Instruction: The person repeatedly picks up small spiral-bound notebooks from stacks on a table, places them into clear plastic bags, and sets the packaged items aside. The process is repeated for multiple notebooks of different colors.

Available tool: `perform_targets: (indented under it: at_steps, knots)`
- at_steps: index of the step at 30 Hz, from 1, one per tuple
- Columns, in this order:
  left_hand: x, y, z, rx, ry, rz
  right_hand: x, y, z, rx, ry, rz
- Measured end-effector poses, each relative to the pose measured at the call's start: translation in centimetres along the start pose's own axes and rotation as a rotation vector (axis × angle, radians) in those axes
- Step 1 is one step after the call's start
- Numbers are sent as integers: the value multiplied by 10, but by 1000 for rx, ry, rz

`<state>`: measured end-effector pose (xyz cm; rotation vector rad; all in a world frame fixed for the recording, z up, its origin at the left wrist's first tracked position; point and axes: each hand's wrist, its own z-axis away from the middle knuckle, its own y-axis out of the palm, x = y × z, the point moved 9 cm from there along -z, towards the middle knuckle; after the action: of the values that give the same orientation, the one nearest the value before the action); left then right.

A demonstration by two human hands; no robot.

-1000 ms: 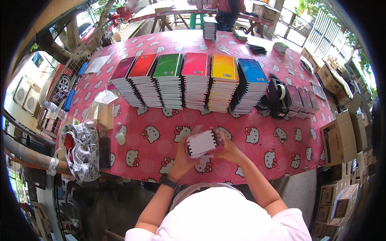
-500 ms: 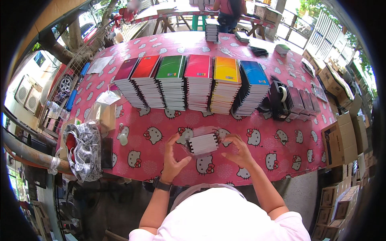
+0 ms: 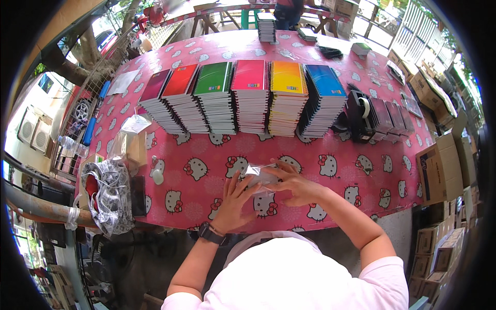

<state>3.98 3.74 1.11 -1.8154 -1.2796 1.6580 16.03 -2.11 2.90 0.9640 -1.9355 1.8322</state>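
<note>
While I stand watching, a plastic-wrapped notepad stack (image 3: 260, 177) sits on the pink cat-print tablecloth (image 3: 279, 150) between the person's two hands. The left hand (image 3: 235, 204) touches it from seven o'clock, fingers spread and released; the right hand (image 3: 300, 187) bends over it from three, though whether those fingers pinch the film I cannot tell. From the stack, piled spiral notebooks (image 3: 250, 98) stand at twelve o'clock, a patterned drawstring bag (image 3: 116, 199) at nine, an open cardboard carton (image 3: 439, 173) at three.
</note>
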Motion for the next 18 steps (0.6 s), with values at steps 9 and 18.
perform_targets:
  at_steps: [9, 18]
  knots:
    - [-24, -44, -19, -257, 41, 18, -3, 6, -6, 110, -9, -45]
    - [-64, -78, -49, -152, 114, -248, -6, 7, -7, 189, 51, -7]
